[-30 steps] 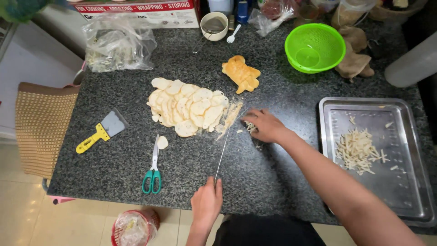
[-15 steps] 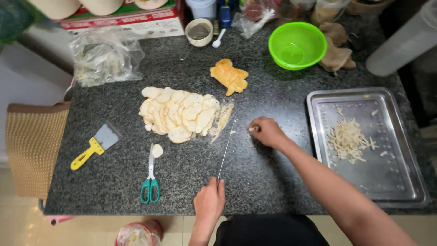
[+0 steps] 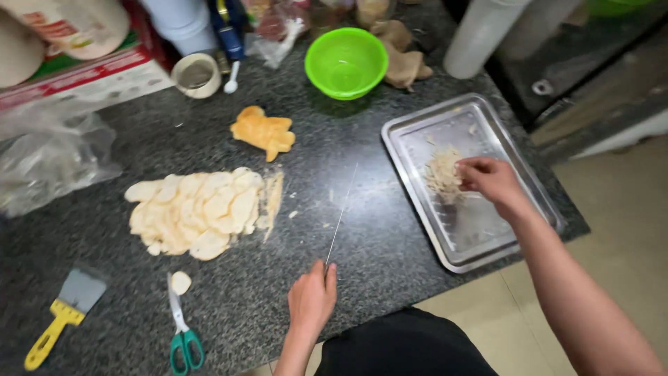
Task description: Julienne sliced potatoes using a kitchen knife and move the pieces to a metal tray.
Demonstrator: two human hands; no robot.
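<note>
My left hand (image 3: 312, 298) grips the handle of a long thin knife (image 3: 339, 218) at the counter's near edge, its blade lying edge-up across the dark granite. My right hand (image 3: 490, 179) is over the steel tray (image 3: 480, 233), fingers down on a heap of pale shredded strips (image 3: 442, 176). Left of the knife lies a spread of pale flat slices (image 3: 197, 209) with a thin row of cut strips (image 3: 273, 198) along its right side. A yellow-orange chunk (image 3: 264, 131) sits behind them.
A green bowl (image 3: 346, 63) stands at the back, beside a small cup with a spoon (image 3: 198, 74) and a plastic bag (image 3: 49, 160). Green-handled scissors (image 3: 182, 329) and a yellow-handled scraper (image 3: 64, 315) lie front left. The floor drops off right of the tray.
My right hand has left the slices by the knife and moved right onto the tray. The left hand stays on the knife. The view has swung right.
</note>
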